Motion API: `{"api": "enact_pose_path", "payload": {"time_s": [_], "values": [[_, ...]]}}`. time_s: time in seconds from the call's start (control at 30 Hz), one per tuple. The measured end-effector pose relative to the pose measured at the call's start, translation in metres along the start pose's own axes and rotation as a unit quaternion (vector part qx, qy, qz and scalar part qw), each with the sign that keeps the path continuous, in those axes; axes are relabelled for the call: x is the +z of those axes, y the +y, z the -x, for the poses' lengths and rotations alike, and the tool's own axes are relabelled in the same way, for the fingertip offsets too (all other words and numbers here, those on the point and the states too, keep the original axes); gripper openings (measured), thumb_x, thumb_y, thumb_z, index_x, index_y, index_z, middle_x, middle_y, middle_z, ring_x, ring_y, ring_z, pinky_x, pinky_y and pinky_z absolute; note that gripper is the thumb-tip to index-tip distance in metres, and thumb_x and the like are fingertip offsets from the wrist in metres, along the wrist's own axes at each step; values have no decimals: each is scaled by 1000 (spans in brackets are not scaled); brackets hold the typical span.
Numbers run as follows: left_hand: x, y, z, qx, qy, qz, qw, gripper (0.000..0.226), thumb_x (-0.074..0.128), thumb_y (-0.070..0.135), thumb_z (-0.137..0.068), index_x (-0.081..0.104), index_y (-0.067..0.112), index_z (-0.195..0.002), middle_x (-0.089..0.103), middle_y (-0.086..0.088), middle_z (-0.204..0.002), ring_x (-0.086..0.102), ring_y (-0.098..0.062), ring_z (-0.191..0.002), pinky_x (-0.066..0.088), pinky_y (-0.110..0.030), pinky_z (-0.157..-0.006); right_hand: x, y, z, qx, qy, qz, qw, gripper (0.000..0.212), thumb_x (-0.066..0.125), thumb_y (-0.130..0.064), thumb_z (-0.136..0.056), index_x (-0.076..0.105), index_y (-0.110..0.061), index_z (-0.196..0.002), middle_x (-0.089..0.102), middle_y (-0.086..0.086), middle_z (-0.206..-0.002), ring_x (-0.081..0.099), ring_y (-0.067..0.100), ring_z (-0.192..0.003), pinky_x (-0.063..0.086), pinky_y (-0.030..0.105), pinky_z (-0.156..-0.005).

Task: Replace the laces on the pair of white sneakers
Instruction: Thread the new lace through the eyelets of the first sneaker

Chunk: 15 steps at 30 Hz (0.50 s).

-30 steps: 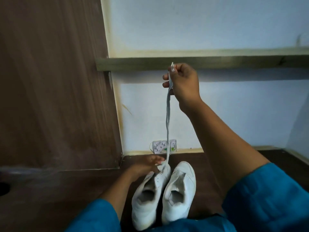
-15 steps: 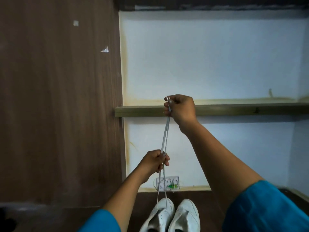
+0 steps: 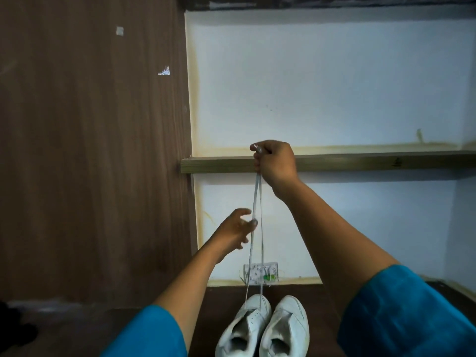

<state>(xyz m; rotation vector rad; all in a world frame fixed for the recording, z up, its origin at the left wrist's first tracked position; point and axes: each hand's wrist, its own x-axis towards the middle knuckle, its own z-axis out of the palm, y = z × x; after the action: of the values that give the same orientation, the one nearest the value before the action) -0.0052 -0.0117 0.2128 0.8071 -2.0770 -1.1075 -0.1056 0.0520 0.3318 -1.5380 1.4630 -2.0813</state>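
Two white sneakers stand side by side on the dark floor at the bottom, the left sneaker [image 3: 244,328] and the right sneaker [image 3: 286,328], toes pointing away from me. A white lace [image 3: 257,202] rises in two taut strands from the toe end of the left sneaker. My right hand [image 3: 275,163] is raised in front of the shelf and grips both lace ends in a fist. My left hand [image 3: 235,231] is lower, its fingers loosely spread, with a fingertip touching the left strand.
A wooden shelf [image 3: 360,162] crosses the white wall [image 3: 322,86]. A dark brown wooden panel [image 3: 90,150] fills the left side. A small white socket box [image 3: 261,275] sits at the wall's base behind the sneakers. A dark object [image 3: 15,328] lies at the far left.
My left hand rose from the sneaker's toe along the lace, gripped both strands half a second ago, and has now loosened its fingers. The view tilted upward; my right hand keeps its grip.
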Motion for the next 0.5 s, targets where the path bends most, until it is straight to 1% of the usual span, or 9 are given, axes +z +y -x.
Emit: {"api": "enact_pose_path", "payload": {"time_s": [0.07,0.1,0.13,0.2,0.23,0.33,0.4,0.47,0.5], "values": [[8,-35,5,-79,-72,-167,980,64,63,39,-86,31,21,-138,56,-11,-125,60,-24,-101,47,-31,-80,-2,1,0,0,7,-3,1000,34,38,3,-92,59,-13,-71,50,0,-65,43,17,-59,36,32,-57],[14,-54,11,-108,-119,-238,958,73,67,41,-82,28,19,-140,50,-11,-136,55,-25,-115,44,-30,-89,-1,2,2,0,7,-10,1000,35,37,3,-92,57,-14,-69,50,0,-64,43,16,-58,35,30,-55],[21,-69,19,-128,-159,-281,938,76,69,43,-80,30,17,-140,45,-10,-141,50,-24,-122,40,-28,-92,-1,1,3,1,5,-20,1000,35,35,2,-93,56,-13,-69,50,0,-64,43,16,-56,35,29,-53],[39,-98,35,-159,-206,-316,912,72,67,48,-79,38,14,-136,44,-4,-142,46,-21,-125,40,-26,-86,2,6,9,12,-1,-29,1000,33,31,4,-92,52,-11,-71,50,2,-64,44,16,-55,35,25,-49],[48,-110,42,-173,-221,-316,906,73,67,48,-80,37,13,-137,43,-2,-142,45,-20,-126,40,-26,-85,3,11,12,20,-6,-25,999,32,30,3,-92,51,-11,-72,51,2,-65,45,16,-55,35,23,-47],[69,-138,51,-137,-210,-387,887,78,68,47,-77,37,14,-140,50,-10,-138,50,-25,-122,42,-30,-96,5,32,21,51,-18,-14,998,29,30,2,-91,49,-12,-74,52,4,-68,47,17,-58,34,20,-46],[73,-140,51,-121,-198,-413,881,61,64,39,-79,48,11,-130,58,-14,-126,57,-29,-112,46,-28,-88,7,50,27,83,-26,-28,996,26,29,3,-88,49,-9,-77,53,6,-70,46,18,-58,33,22,-47],[73,-138,50,-143,-207,-393,885,39,61,29,-81,59,8,-114,64,-14,-115,63,-30,-97,47,-22,-63,7,64,31,109,-32,-29,993,26,30,2,-88,51,-8,-79,55,8,-72,47,19,-60,35,22,-47],[75,-140,48,-164,-203,-366,893,31,62,27,-80,58,10,-105,65,-16,-110,66,-31,-85,45,-20,-49,7,69,32,116,-34,-23,992,26,30,2,-89,52,-8,-78,57,9,-72,48,19,-62,36,21,-46]]}}
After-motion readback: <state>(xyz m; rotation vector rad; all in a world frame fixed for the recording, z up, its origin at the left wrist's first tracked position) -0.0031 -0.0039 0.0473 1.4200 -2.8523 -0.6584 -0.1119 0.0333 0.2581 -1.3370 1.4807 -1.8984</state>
